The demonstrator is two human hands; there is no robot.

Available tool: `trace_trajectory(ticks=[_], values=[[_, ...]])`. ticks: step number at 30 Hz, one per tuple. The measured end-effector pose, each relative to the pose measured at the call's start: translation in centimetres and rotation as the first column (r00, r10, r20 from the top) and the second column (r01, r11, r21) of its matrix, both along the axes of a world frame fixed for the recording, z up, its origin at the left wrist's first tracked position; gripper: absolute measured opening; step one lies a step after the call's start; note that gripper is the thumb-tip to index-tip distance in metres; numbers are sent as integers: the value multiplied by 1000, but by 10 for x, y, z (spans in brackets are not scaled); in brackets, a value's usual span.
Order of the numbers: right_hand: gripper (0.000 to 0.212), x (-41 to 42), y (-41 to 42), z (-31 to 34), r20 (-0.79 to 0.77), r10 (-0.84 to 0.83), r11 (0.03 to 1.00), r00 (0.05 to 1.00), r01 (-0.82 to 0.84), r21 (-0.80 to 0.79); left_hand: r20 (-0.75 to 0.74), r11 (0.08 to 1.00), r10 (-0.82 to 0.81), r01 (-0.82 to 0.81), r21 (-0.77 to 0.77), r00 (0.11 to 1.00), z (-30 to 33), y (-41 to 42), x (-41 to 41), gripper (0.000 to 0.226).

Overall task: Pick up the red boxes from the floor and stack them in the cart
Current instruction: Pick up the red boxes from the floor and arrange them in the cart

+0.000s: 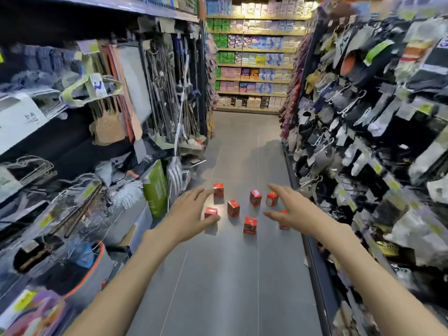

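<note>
head view: both arms are stretched forward over the floor (218, 275) of a shop aisle. left hand (191, 214) is spread wide and empty, fingers fanned above two of the red boxes (233, 208); no contact can be confirmed. right hand (294, 209) is also wide open and empty, partly covering one box at its palm side. seven boxes are counted, scattered upright on the floor, apart from each other, between the hands and just beyond them. nothing is held, so the step is judged as the first reach, pick-up not yet begun. cart is not in view, so its place cannot be told.

next move is judged to call for closing on one box per hand, nearest ones first, then turning toward the cart.

room: open floor is seen down the middle of the aisle. left shelving (72, 166) and right rack of hanging socks (363, 141) crowd both sides; the right-most boxes sit near the rack base, so less clearance is judged there.
</note>
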State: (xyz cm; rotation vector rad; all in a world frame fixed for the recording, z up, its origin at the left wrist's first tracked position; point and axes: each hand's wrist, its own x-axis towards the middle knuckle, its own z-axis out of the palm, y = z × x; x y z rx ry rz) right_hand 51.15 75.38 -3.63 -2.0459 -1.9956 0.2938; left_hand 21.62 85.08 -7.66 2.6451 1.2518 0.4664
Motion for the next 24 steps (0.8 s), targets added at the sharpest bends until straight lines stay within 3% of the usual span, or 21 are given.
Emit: trace_trajectory(ticks=[11,24], values=[[79,41,284,-19,-4,96,993,995,-96,-63,11,996,80,-80,-37,997,-39,258,26,82],[78,69,597,-90,-103,49,988,994,-63,-139,-8,973,84,-83,-214,996,-99,574,52,76]])
